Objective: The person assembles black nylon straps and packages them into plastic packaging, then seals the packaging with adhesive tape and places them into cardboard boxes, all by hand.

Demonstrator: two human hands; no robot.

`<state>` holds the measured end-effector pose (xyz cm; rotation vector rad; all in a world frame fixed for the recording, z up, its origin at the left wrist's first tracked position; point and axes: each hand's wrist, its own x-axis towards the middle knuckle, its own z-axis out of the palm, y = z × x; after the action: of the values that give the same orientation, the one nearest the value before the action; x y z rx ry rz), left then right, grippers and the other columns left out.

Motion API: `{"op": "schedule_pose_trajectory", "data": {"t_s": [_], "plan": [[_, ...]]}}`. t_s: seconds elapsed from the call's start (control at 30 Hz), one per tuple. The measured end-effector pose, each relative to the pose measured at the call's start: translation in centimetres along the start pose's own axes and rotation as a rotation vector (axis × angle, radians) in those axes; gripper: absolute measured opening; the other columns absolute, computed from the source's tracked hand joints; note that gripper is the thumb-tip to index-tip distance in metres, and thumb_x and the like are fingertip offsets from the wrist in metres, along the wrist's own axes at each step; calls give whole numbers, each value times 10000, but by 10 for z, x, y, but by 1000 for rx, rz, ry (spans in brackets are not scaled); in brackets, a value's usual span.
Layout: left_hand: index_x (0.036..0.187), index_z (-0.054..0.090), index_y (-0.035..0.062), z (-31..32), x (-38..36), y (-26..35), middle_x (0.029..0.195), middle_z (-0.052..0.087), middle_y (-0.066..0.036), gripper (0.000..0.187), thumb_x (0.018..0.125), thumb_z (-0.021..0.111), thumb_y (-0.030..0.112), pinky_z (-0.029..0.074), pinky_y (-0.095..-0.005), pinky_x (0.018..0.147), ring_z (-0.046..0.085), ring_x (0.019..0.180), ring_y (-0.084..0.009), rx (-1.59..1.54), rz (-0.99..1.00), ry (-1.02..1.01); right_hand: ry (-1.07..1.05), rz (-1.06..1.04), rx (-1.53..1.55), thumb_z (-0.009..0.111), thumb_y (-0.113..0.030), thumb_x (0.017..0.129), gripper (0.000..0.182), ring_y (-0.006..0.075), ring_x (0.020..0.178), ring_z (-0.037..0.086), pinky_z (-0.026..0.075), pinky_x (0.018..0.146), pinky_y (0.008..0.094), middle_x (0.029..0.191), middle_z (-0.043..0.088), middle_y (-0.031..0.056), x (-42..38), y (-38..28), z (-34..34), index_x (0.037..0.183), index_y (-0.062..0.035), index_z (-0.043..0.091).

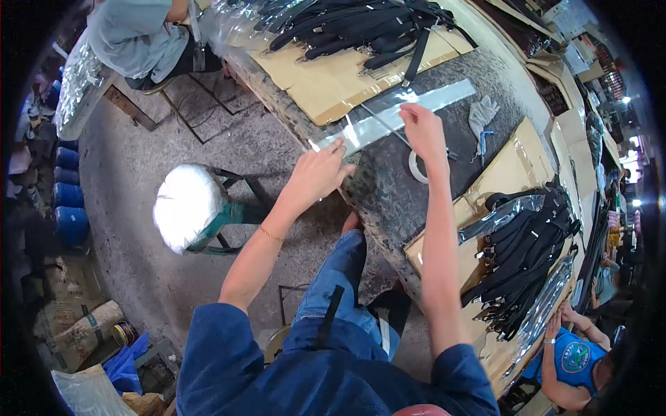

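Note:
A long clear plastic sleeve (447, 94) lies slantwise across the dark worktop. My left hand (320, 172) rests at the sleeve's near left end, its fingers apart and touching the plastic. Over the middle of the sleeve is my right hand (423, 132), its fingers bent together; what they hold, if anything, is too small to make out. A thin dark rod or strip passes under the sleeve beside it. Close by on the worktop are a roll of tape (417, 167), a blue-handled tool (485, 142) and a pale glove (482, 114).
Black straps with metal clips (361, 31) are heaped on cardboard (316, 90) at the top. More black straps (531, 243) lie on cardboard at the right. A covered stool (184, 208) stands on the left. One person (132, 38) sits at upper left, another (572, 357) at lower right.

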<state>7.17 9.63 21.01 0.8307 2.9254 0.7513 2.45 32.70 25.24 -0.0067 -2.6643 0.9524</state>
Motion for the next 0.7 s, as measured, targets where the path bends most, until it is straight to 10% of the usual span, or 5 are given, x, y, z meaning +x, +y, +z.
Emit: {"op": "schedule_pose_trajectory", "data": {"t_s": [0.17, 0.27, 0.57, 0.7], "plan": [[1164, 550, 33, -8, -4, 8, 1343, 474, -145, 435, 886, 549, 368, 479, -437, 826, 607, 959, -358, 37, -92, -74, -106, -312, -475, 496, -258, 911, 308, 279, 1091, 575, 379, 945, 582, 1145, 616, 137, 24, 55, 32, 1122, -56, 596], [1173, 555, 49, -11, -7, 6, 1327, 488, -143, 432, 887, 552, 374, 475, -433, 821, 610, 948, -356, 3, -99, -23, -195, -141, -665, 445, -313, 931, 348, 261, 1155, 535, 301, 958, 671, 1216, 585, 106, 40, 67, 23, 1102, -52, 599], [1120, 559, 32, -27, -55, 12, 849, 577, -87, 372, 798, 695, 161, 426, -238, 507, 570, 634, -146, -519, -128, 358, -106, -192, -479, 506, -256, 898, 262, 423, 875, 604, 482, 760, 506, 924, 635, 225, 101, 172, -17, 913, -3, 575], [1087, 556, 32, -28, -96, 34, 737, 605, -89, 428, 747, 753, 204, 467, -264, 533, 604, 607, -126, -652, -249, 48, -67, -186, -468, 527, -216, 879, 226, 417, 922, 587, 470, 788, 496, 967, 620, 237, 131, 215, -31, 977, -16, 569]]}}
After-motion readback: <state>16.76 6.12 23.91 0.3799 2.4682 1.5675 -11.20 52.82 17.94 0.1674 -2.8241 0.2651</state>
